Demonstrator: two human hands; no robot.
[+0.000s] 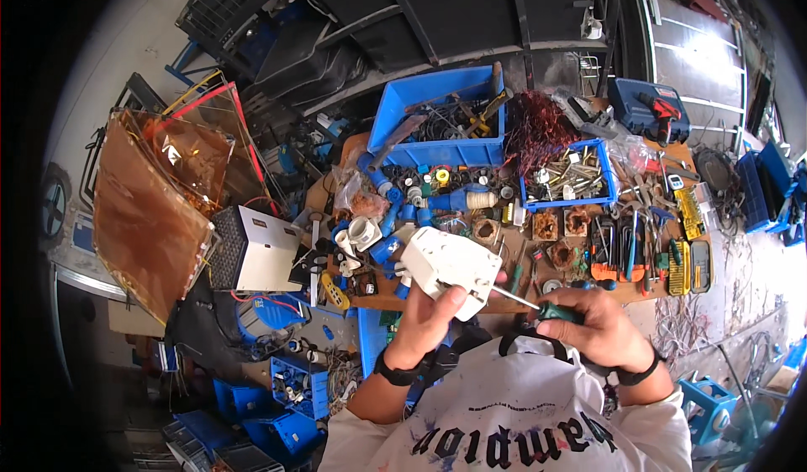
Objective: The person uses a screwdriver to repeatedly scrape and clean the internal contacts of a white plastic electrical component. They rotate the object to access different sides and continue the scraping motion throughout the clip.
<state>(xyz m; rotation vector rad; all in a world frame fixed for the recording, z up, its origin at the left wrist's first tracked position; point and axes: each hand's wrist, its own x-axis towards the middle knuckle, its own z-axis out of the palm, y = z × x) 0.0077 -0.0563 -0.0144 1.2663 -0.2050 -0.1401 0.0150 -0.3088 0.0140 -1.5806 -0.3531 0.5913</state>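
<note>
My left hand [429,321] grips a white plastic power strip or socket box [445,262] by its lower edge, holding it up in front of the table. A dark cable runs from its left side. In my right hand [593,325] is a screwdriver [557,311] with a dark green handle, the fingers wrapped round it. Its metal shaft points left, and the tip meets the right end of the white box near a dark opening. Whether the tip sits in a screw cannot be made out.
Behind the box spreads a cluttered wooden table [382,290]. On it stand a large blue bin of tools [437,154], a blue crate of metal pieces [612,188], a tangle of red wire [538,127] and a red drill [662,112]. Brown panels [147,220] lean at left.
</note>
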